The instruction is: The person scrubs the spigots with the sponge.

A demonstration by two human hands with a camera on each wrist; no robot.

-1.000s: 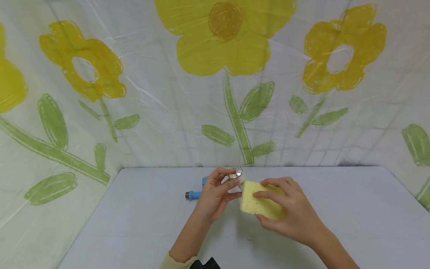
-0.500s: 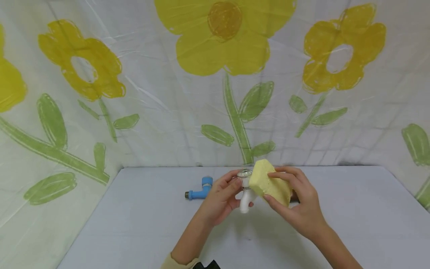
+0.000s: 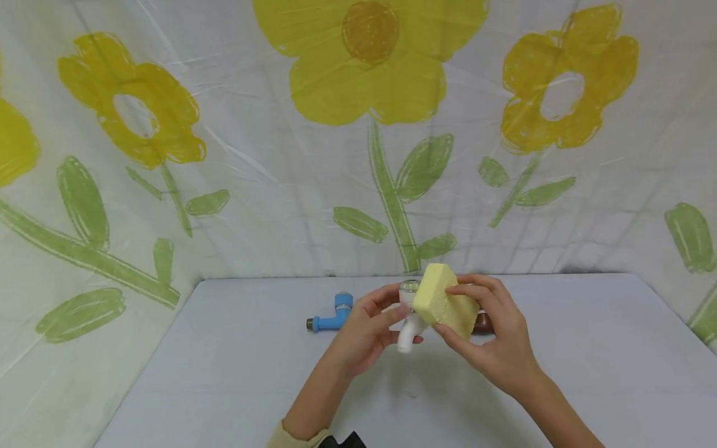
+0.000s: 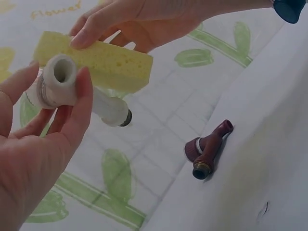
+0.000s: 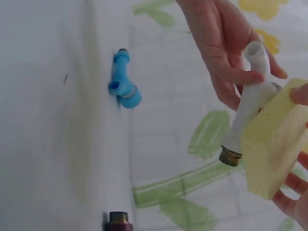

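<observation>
My left hand (image 3: 366, 330) holds a white faucet (image 3: 411, 326) up over the table, fingers and thumb round its body. Its clear-topped knob points up and the curved spout hangs down. In the right wrist view the faucet's brass threaded end (image 5: 230, 156) shows. A pale yellow sponge block (image 3: 442, 302) is pinched in my right hand (image 3: 501, 336), tilted, with one face against the side of the white faucet. From the left wrist view, the sponge (image 4: 103, 62) lies behind the spout opening (image 4: 62, 72), and the right fingers grip its top edge.
On the white-covered table (image 3: 252, 373) a blue faucet (image 3: 333, 314) lies left of my left hand. A dark red faucet (image 4: 209, 149) lies to the right, mostly hidden behind my right hand in the head view. A flower-printed sheet (image 3: 280, 205) hangs behind.
The white faucet has turned from knob toward me to upright, its spout now showing. The sponge has risen and tilted against it. Over the last half second both hands barely shift.
</observation>
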